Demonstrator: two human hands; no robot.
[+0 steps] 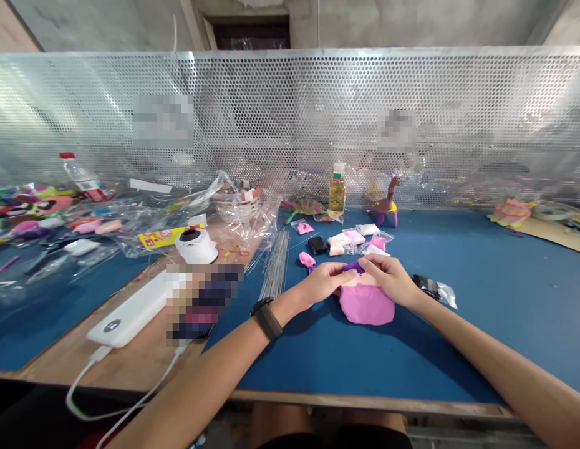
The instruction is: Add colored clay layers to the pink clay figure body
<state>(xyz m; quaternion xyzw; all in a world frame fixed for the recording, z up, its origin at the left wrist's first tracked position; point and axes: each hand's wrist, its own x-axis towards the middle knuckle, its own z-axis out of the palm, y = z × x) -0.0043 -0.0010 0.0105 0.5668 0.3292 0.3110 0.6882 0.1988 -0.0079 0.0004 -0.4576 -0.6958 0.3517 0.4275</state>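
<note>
Centrally, purple clay piece (354, 267) between left hand (323, 282) and right hand (390, 278).

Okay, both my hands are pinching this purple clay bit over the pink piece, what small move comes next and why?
Probably press the purple clay down onto the top edge of the pink piece. The left hand and right hand both pinch it right above that edge, nearly touching it.

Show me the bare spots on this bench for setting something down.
Bare blue mat lies right of the right hand, up to the cardboard sheet, and along the near edge below the pink clay. The left, around the tape roll and plastic bags, is crowded.
</note>
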